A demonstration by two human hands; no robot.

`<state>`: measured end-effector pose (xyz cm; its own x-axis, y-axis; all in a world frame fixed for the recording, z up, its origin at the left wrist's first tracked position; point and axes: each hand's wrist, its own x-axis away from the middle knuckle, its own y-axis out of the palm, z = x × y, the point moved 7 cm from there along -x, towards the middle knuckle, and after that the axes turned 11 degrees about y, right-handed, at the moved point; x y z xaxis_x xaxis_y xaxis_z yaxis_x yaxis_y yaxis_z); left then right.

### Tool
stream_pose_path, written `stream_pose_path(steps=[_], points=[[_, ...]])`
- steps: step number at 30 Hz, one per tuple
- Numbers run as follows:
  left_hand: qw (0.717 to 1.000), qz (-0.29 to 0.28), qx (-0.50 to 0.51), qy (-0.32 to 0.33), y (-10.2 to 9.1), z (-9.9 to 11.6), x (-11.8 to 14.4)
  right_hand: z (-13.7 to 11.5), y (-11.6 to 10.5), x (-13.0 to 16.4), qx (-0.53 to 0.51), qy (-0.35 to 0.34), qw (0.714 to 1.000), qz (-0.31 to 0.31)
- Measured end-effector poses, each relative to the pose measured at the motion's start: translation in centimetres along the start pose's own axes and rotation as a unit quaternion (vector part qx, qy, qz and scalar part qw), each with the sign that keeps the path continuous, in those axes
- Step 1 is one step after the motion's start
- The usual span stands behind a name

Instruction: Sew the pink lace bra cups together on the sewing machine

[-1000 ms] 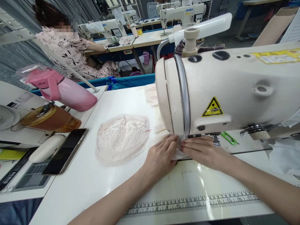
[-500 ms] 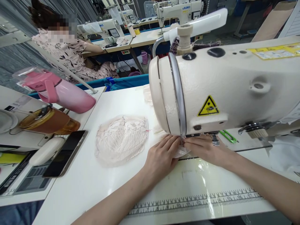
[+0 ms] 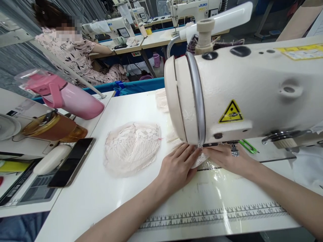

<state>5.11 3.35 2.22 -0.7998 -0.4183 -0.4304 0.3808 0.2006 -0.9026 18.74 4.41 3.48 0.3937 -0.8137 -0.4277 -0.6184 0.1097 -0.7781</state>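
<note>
Under the head of a white sewing machine [image 3: 227, 94], a small pale lace piece [image 3: 201, 160] lies at the needle [image 3: 200, 149]. My left hand [image 3: 178, 164] is on its left side, fingers close together and closed on the fabric, fingertips beside the needle. From the right, my right hand [image 3: 227, 156] pinches the same piece close to the needle; the machine head partly covers its fingers. A sheer lace cup-shaped piece [image 3: 132, 149] with red and dark thread ends lies flat on the table to the left of my hands.
Green thread snips [image 3: 248, 146] lie behind my right wrist. A printed ruler [image 3: 214, 216] runs along the table's front edge. At left are a phone [image 3: 72, 163], an amber cup [image 3: 50, 126] and a pink bottle [image 3: 68, 95]. A person [image 3: 70, 47] sits at another machine beyond.
The whole view has shifted slightly, so the machine and hands appear a little further right. Slightly more of the lace piece shows between my hands, which stay at the needle.
</note>
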Motion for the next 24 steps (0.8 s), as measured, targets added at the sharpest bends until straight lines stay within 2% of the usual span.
stream_pose_path(steps=[4, 7, 10, 15, 20, 24], points=[[1.000, -0.002, -0.001, -0.005, 0.1, -0.1, 0.0, 0.0, 0.1, -0.8, -0.035, 0.038, 0.998, -0.045], [1.000, -0.003, 0.000, -0.017, 0.2, -0.3, 0.2, 0.3, 0.3, -0.8, -0.044, 0.046, 0.997, -0.051], [1.000, 0.005, 0.003, -0.016, 0.3, -0.4, 0.2, 0.9, 0.8, -0.3, -0.011, 0.043, 0.998, -0.054], [0.998, 0.015, 0.012, 0.062, 0.1, 0.5, 0.0, 1.1, 1.8, 1.1, 0.133, -0.023, 0.991, -0.017], [0.998, 0.013, 0.026, 0.049, -0.1, 0.1, 0.1, -0.1, 2.8, 1.6, 0.243, -0.088, 0.966, -0.023], [0.999, 0.036, 0.020, 0.027, -0.6, -0.4, 0.1, -0.8, 3.3, 1.5, 0.246, -0.116, 0.961, -0.038]])
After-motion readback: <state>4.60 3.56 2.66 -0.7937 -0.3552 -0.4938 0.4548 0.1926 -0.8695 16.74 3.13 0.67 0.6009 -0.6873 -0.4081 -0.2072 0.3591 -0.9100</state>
